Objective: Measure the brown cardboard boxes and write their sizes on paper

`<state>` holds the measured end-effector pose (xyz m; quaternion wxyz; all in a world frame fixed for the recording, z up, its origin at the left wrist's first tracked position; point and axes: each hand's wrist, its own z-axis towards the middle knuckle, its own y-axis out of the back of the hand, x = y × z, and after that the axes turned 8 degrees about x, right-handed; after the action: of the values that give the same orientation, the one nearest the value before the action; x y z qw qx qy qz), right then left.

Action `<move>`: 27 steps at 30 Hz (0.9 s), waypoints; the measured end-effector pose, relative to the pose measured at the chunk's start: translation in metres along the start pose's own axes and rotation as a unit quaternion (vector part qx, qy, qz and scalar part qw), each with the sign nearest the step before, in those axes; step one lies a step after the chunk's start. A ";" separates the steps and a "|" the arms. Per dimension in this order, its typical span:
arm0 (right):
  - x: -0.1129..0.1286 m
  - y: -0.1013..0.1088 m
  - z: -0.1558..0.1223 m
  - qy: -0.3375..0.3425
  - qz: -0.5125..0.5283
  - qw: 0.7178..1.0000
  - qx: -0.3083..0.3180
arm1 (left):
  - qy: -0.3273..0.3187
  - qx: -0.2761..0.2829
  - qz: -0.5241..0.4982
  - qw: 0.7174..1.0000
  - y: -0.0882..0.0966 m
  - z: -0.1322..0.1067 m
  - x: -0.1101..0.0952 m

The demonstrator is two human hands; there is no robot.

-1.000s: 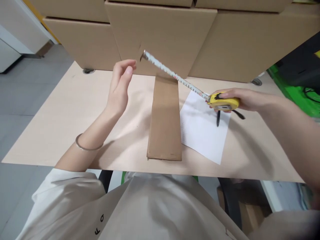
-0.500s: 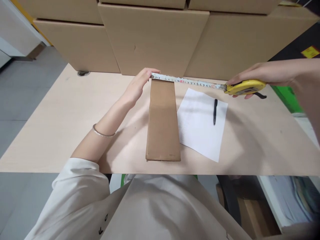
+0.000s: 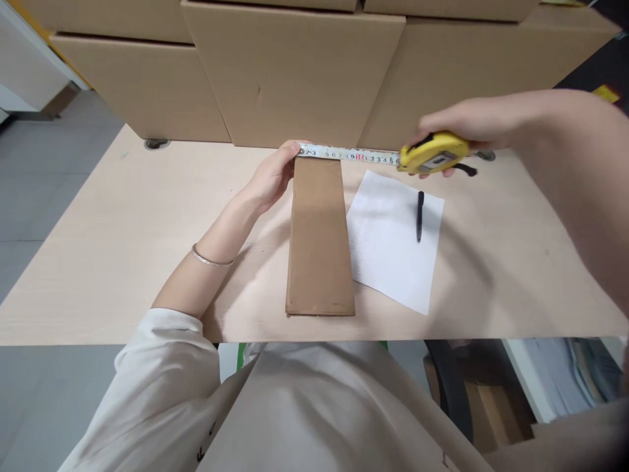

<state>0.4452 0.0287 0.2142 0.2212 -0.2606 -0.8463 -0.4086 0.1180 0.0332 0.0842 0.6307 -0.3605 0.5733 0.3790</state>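
A long, narrow cardboard box (image 3: 320, 242) lies on the table, its far short end away from me. My left hand (image 3: 276, 172) pinches the free end of the tape measure's blade (image 3: 344, 154) at the box's far left corner. The white blade runs level across that far end and on past its right edge. To the right, my right hand (image 3: 452, 124) is wrapped around the yellow tape measure case (image 3: 435, 154), held above the table. Some of its fingers are hidden behind the case.
A white sheet of paper (image 3: 393, 249) lies right of the box, with a black pen (image 3: 420, 216) on it. Large cardboard cartons (image 3: 295, 78) are stacked along the table's back edge. A cable hole (image 3: 156, 143) sits at the back left of the table (image 3: 122, 262).
My right hand has moved left with the tape measure case, so less blade is out between my hands. My left hand stays at the box's far left corner.
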 end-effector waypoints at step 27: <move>0.077 -0.048 0.027 0.066 -0.026 0.996 0.053 | 0.005 0.002 -0.001 1.000 -0.010 -0.006 -0.009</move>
<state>0.3520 0.0455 0.2166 0.2793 -0.1993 -0.8566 -0.3854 0.1232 0.0227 0.0930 0.6289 -0.3619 0.5769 0.3752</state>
